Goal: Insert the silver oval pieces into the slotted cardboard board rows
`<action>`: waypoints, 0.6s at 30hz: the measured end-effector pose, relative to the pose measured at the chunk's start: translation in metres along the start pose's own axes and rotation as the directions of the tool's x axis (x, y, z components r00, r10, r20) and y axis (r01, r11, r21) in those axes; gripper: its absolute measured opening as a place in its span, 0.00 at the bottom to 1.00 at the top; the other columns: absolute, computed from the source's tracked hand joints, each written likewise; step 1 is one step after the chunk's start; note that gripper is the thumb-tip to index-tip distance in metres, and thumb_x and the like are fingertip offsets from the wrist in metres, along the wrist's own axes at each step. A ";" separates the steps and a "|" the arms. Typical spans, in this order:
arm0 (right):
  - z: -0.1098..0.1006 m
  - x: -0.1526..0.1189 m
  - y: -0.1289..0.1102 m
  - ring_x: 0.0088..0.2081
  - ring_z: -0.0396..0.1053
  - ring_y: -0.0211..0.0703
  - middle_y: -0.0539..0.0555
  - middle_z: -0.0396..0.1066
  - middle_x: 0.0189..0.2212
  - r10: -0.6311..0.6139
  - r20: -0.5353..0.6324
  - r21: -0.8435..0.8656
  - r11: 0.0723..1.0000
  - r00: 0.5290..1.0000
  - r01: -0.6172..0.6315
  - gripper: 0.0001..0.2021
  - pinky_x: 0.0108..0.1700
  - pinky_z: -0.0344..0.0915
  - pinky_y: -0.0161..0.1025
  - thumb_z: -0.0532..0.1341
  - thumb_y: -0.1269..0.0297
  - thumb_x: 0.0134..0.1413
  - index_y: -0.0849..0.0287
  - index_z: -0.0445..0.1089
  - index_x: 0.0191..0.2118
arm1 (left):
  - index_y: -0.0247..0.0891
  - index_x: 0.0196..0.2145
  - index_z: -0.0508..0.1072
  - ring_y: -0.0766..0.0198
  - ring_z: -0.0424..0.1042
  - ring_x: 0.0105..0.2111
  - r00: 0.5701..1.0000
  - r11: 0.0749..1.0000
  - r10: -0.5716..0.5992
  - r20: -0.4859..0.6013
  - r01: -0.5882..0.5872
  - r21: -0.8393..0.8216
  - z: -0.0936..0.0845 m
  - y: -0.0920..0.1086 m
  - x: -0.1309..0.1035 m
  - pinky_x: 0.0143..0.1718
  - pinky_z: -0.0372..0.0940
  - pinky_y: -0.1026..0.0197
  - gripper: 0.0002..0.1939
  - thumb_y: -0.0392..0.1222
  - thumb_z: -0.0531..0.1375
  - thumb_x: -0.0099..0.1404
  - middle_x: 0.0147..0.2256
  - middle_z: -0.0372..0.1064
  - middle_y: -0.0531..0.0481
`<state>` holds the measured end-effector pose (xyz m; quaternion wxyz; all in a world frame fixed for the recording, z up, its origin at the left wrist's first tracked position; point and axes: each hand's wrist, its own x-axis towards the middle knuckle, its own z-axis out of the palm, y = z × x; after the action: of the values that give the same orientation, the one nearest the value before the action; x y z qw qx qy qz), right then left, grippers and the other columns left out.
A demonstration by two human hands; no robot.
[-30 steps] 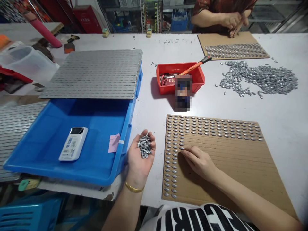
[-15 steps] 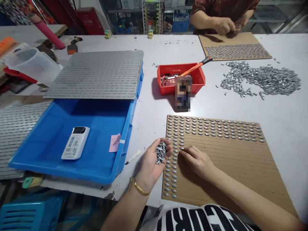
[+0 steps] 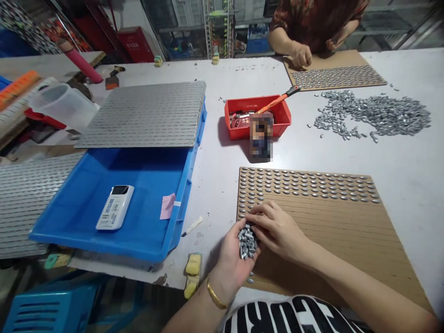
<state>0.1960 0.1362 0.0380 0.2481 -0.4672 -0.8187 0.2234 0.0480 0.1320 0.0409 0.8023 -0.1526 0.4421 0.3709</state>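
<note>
My left hand [image 3: 236, 259] is cupped palm-up over the left edge of the cardboard sheet, holding a heap of small silver oval metal pieces [image 3: 247, 243]. At the rim of that heap, my right hand [image 3: 277, 226] has its fingers bent, the tips touching the pieces or the left fingers; what they pinch is hidden. Under both hands lies the grooved cardboard sheet [image 3: 322, 240]. Rows of the same oval pieces [image 3: 305, 182] sit along its far side, and columns run down its left side, partly covered by my hands.
A red bin [image 3: 237, 133] with an orange-handled tool stands beyond the sheet. Loose silver pieces [image 3: 391, 115] are heaped at right. At left, a blue tray [image 3: 145, 249] holds a white power bank [image 3: 115, 208] under a filled sheet [image 3: 145, 115]. Across the table, a co-worker's hand [image 3: 301, 55] works over another cardboard sheet.
My right hand has moved left from the cardboard to the heap in my left palm. My left hand has shifted right and down over the sheet's edge. The view has turned slightly.
</note>
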 end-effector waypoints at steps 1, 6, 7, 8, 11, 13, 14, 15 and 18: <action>0.000 -0.001 0.000 0.43 0.63 0.49 0.59 0.69 0.43 -0.014 0.025 -0.003 1.000 1.000 0.014 0.13 0.42 0.67 0.48 0.56 0.71 0.59 0.56 0.70 0.48 | 0.34 0.35 0.72 0.66 0.73 0.26 1.000 1.000 -0.006 -0.010 0.006 -0.006 -0.001 -0.003 -0.001 0.26 0.67 0.66 0.05 0.36 0.59 0.60 0.29 0.74 0.50; 0.002 -0.016 0.000 0.39 0.63 0.46 0.58 0.69 0.36 -0.023 0.062 0.014 1.000 0.998 0.022 0.09 0.39 0.65 0.44 0.54 0.72 0.61 0.58 0.72 0.40 | 0.33 0.34 0.72 0.66 0.73 0.30 0.999 0.999 -0.042 -0.024 0.042 -0.008 -0.009 -0.018 -0.001 0.30 0.67 0.67 0.04 0.35 0.59 0.60 0.28 0.73 0.49; 0.001 -0.019 -0.001 0.38 0.63 0.45 0.57 0.68 0.35 -0.017 0.051 0.032 0.999 0.999 0.015 0.09 0.38 0.64 0.43 0.53 0.72 0.62 0.59 0.71 0.39 | 0.33 0.34 0.72 0.66 0.73 0.30 0.998 0.999 -0.045 -0.032 0.045 0.007 -0.010 -0.021 0.000 0.29 0.67 0.67 0.04 0.35 0.60 0.59 0.28 0.73 0.49; 0.000 -0.022 -0.003 0.37 0.62 0.45 0.57 0.68 0.34 -0.009 0.029 0.056 0.998 1.000 0.007 0.09 0.37 0.64 0.42 0.53 0.72 0.62 0.59 0.71 0.38 | 0.33 0.34 0.72 0.66 0.73 0.30 0.998 0.999 -0.046 -0.038 0.047 0.023 -0.011 -0.024 0.000 0.29 0.66 0.67 0.05 0.35 0.61 0.59 0.28 0.73 0.49; -0.010 -0.029 -0.010 0.36 0.63 0.43 0.55 0.68 0.33 0.042 -0.024 0.185 0.982 0.999 -0.037 0.07 0.36 0.63 0.40 0.54 0.71 0.62 0.59 0.69 0.40 | 0.32 0.33 0.72 0.66 0.72 0.27 0.998 0.996 -0.056 -0.034 0.058 0.061 -0.012 -0.027 -0.002 0.28 0.66 0.66 0.05 0.36 0.61 0.59 0.28 0.72 0.49; -0.019 -0.033 -0.013 0.34 0.64 0.41 0.53 0.68 0.31 0.139 -0.030 0.319 0.940 0.990 -0.122 0.04 0.35 0.63 0.38 0.55 0.68 0.62 0.58 0.67 0.37 | 0.31 0.33 0.73 0.66 0.70 0.25 0.997 0.995 -0.078 0.015 0.077 0.063 -0.012 -0.021 -0.006 0.26 0.65 0.66 0.05 0.37 0.61 0.59 0.27 0.71 0.48; -0.024 -0.036 -0.013 0.33 0.64 0.40 0.52 0.67 0.30 0.202 -0.022 0.390 0.904 0.979 -0.178 0.04 0.35 0.63 0.38 0.56 0.67 0.61 0.58 0.66 0.35 | 0.31 0.33 0.73 0.66 0.70 0.25 0.995 0.995 -0.082 0.051 0.079 0.054 -0.012 -0.016 -0.008 0.25 0.65 0.66 0.05 0.37 0.60 0.60 0.27 0.70 0.48; -0.026 -0.039 -0.012 0.31 0.64 0.39 0.51 0.66 0.28 0.267 -0.006 0.456 0.859 0.964 -0.235 0.06 0.34 0.63 0.37 0.57 0.65 0.61 0.58 0.65 0.32 | 0.32 0.33 0.73 0.66 0.69 0.25 0.993 0.997 -0.066 0.100 0.064 0.032 -0.013 -0.010 -0.011 0.25 0.65 0.66 0.05 0.37 0.60 0.60 0.28 0.70 0.47; -0.025 -0.049 -0.003 0.30 0.65 0.38 0.50 0.67 0.28 0.418 0.052 0.598 0.714 0.907 -0.364 0.08 0.33 0.63 0.36 0.59 0.60 0.60 0.58 0.66 0.32 | 0.34 0.33 0.73 0.67 0.69 0.27 0.978 0.990 0.080 0.193 -0.056 -0.128 -0.016 0.007 -0.015 0.33 0.68 0.61 0.05 0.37 0.58 0.62 0.29 0.69 0.48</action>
<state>0.2309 0.0958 0.0491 0.3644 -0.5371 -0.5775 0.4952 0.0284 0.1207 0.0449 0.8182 -0.1485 0.3419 0.4376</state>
